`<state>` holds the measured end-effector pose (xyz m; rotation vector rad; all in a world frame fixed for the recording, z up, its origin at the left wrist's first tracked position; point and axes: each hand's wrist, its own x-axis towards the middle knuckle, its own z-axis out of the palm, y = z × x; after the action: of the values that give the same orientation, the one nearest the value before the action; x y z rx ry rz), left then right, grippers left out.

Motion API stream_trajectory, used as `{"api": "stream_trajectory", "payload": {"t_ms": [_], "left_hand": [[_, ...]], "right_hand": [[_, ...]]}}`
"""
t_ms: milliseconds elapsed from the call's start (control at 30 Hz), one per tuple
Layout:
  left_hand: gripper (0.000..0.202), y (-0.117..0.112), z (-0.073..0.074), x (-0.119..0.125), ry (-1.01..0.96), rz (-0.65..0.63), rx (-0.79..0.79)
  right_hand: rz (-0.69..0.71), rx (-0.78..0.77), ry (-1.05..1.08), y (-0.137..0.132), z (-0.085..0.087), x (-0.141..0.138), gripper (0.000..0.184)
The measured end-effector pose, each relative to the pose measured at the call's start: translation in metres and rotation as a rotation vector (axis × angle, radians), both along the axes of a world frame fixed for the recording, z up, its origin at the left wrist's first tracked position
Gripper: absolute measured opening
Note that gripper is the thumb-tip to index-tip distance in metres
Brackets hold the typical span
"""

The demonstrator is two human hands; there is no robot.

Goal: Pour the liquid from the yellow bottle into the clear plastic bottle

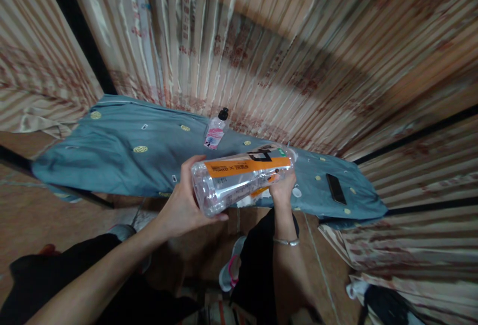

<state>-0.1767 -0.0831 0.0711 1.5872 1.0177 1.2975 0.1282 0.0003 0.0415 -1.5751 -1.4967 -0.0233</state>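
A large clear plastic bottle (239,178) with an orange and white label lies nearly sideways in the air over the cloth-covered surface. My left hand (182,203) is closed around its left end, thumb and fingers on either side. At the other end my right hand (283,185) grips it from below; part of those fingers is hidden behind the bottle. I cannot make out any liquid inside. Behind it, a small clear bottle (215,133) with a black cap and pink label stands on the cloth. Close to my right hand is a small white round piece (297,192).
The narrow surface is covered by a blue-green cloth (123,165) with yellow prints. A dark phone (336,188) lies toward its right end. A striped curtain (242,61) hangs along the back, and dark metal poles (84,31) frame the space.
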Motion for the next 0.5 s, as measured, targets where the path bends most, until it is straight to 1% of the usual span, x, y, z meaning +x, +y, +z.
{"api": "stream_trajectory", "payload": {"t_ms": [67,133,200,267,367,500], "left_hand": [[0.13,0.0,-0.001,0.0,-0.025,-0.031,0.002],[0.134,0.0,-0.001,0.0,-0.083,-0.069,-0.027],[0.135,0.0,-0.003,0.002,-0.166,-0.109,-0.078],[0.132,0.0,-0.006,0.003,-0.257,-0.12,-0.125],[0.125,0.0,-0.015,0.003,-0.357,-0.117,-0.205],[0.106,0.002,-0.023,0.001,-0.432,-0.215,-0.363]], "right_hand": [[-0.016,-0.015,0.031,0.0,-0.001,0.001,0.059],[-0.027,-0.018,0.038,0.0,-0.002,0.003,0.06],[-0.039,-0.013,0.042,0.0,-0.003,0.004,0.058],[-0.051,0.005,0.047,0.0,-0.004,0.004,0.055],[-0.068,0.047,0.038,0.001,-0.004,0.002,0.052],[-0.076,0.075,0.031,0.001,-0.003,0.0,0.055]]}}
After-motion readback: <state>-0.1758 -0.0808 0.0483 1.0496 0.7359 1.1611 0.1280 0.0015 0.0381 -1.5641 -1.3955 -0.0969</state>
